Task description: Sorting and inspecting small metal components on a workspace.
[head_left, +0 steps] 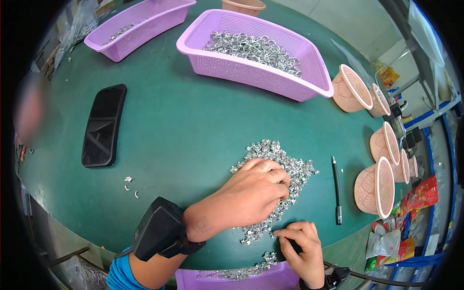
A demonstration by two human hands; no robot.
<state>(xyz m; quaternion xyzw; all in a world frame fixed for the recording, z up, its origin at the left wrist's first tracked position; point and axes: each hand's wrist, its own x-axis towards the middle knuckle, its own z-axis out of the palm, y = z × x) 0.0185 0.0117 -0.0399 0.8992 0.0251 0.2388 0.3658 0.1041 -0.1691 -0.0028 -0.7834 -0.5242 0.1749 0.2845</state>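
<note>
A green table (169,145) fills most of this view, with blue-framed shelving (427,145) and bagged goods beyond its right edge.

Nearest, just past the table's near edge, is a purple basket (285,278), partly cut off by the bottom of the view, with small silvery metal pieces heaped at its far side.

The right hand (305,246), with a black band at the wrist, is by the near edge. Its thumb and forefinger are brought close together at the near end of a pile of small silvery pieces (297,169); whether they grip one cannot be told.

That pile spreads over the table, right of centre and toward the near edge. The left hand (258,191) lies across it, palm down and fingers curled in; the fingertips are hidden, so any grip cannot be told. A bulky black device (159,229) is strapped to the left wrist, above a blue sleeve (128,273).

A dark pen (337,193) lies between pile and right edge. Loose metal bits (129,179) lie left of the pile. Peach baskets (367,188) line the right edge.

Farther off, a black phone (104,126) lies toward the left edge. Near the far edge stands a large purple basket (232,70) of silvery rings; a second purple basket (150,36), holding fewer pieces, is by the far left corner.
</note>
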